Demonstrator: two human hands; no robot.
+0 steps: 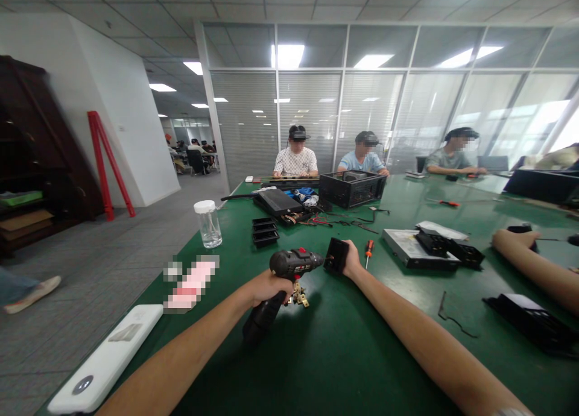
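Drill [284, 263]: was black, with red accents
Held block [335, 257]: was black
Metal pieces [299, 296]: were brassy gold
Tabletop [335, 374]: was deep green
Screwdriver handle [370, 247]: was orange and black
Jar [210, 230]: was clear, its lid [204, 207] white
Long flat device [106, 363]: was white, with a greyish label [125, 332] and dark disc [83, 384]
Tall frame [99, 163]: was bright red
Cabinet [47, 135]: was dark brown
Floor [113, 247]: was grey
Co-worker's shirt [295, 161]: was white, with small dark marks all over

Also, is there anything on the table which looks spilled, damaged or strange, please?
Nothing looks spilled: the jar stands upright. Slightly odd: the wire, crooked and lying by itself at right, and the brass-coloured pieces, heaped loosely beside the left hand. I see no clear damage.
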